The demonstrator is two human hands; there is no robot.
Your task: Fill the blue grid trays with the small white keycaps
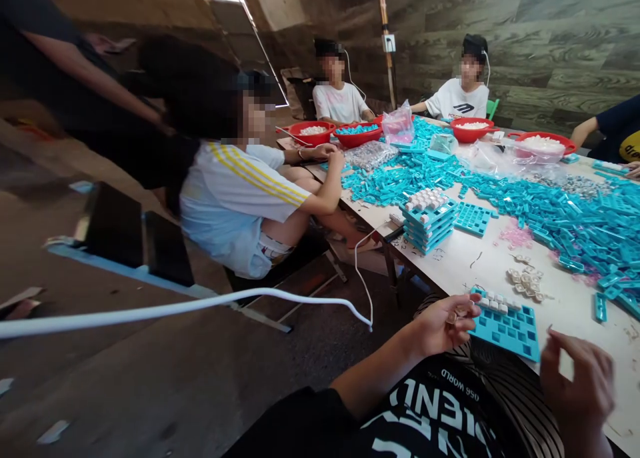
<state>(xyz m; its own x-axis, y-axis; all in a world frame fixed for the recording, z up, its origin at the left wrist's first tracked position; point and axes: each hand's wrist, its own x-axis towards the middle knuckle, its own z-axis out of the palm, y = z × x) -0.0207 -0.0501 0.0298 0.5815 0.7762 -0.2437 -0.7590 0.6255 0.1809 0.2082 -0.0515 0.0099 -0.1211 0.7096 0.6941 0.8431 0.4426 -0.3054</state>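
Note:
A blue plastic grid board (507,328) with square openings lies tilted at the table's near edge, white caps (495,303) set along its far part. My left hand (445,325) is beside its left edge, palm turned up and fingers curled around small clear caps (453,317). On the board's right, my right hand (577,375) hovers bent at the fingers; blur hides whether anything is between them. Several loose clear caps (526,283) rest on the table beyond the board.
A stack of blue grid boards (429,231) topped with white caps stands ahead. Blue plastic pieces (560,225) are heaped across the table (480,265). Red bowls (470,135) line the far side, where people sit. A white cable (200,305) crosses at the left.

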